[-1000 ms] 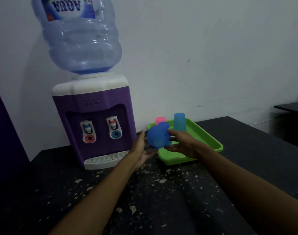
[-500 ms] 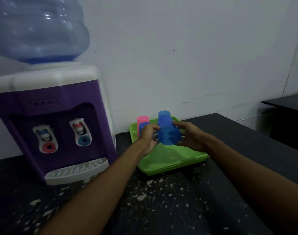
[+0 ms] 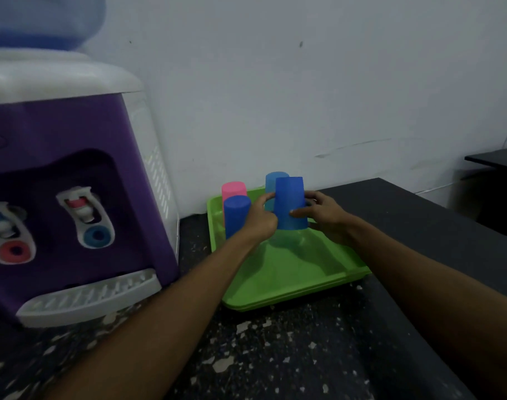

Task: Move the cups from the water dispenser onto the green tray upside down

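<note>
**Head view: stock at the tray, one cup in hand**

Purple-and-white plastic water dispenser (image 3: 73, 197), left of frame: its white slatted drip grille (image 3: 87, 295) carries no cups.

Speckled black countertop (image 3: 275, 356): bears dispenser and tray.

Shallow rectangular green plastic tray (image 3: 290, 272), just right of the dispenser: three cups stand on it at the far end, bases up: a pink plastic tumbler (image 3: 232, 189), a dark blue plastic tumbler (image 3: 236, 215) in front of it, and a light blue plastic tumbler (image 3: 272, 179) behind the one you hold.

Tapered mid-blue plastic cup (image 3: 291, 203), over the tray's far half, inverted, wide mouth down. Whether the rim touches the tray cannot be told.

Your left hand (image 3: 261, 217) and right hand (image 3: 323, 215) are closed on its sides.

Handling, as judged: light, stiff, smooth-walled, likely slick, not fragile. Grip the side wall near the mouth; set the rim flat, clear of neighbours.
</note>
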